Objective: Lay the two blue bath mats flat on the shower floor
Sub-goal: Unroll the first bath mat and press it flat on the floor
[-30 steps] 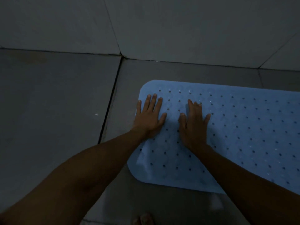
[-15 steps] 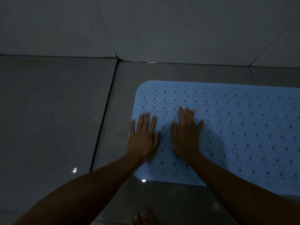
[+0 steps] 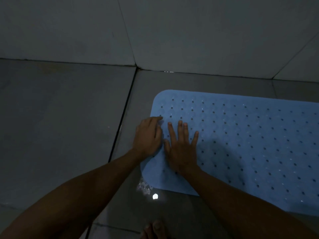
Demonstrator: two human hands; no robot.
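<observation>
One blue bath mat [image 3: 250,140], dotted with small holes, lies flat on the grey tiled shower floor [image 3: 60,126] and runs off the right edge of the view. My right hand [image 3: 181,149] presses flat on the mat near its left end, fingers spread. My left hand [image 3: 149,135] rests at the mat's left edge, half on the mat and half over the tile, with its fingers angled to the right. No second mat is in view.
The tiled wall [image 3: 172,31] rises just beyond the mat's far edge. A dark grout line [image 3: 120,128] runs down the floor left of the mat. Wet glints [image 3: 155,196] show by the mat's near left corner. My toes [image 3: 155,229] are at the bottom.
My left hand has slid left to the mat's edge and turned its fingers to the right. My right hand has stayed flat on the mat beside it, near the left end.
</observation>
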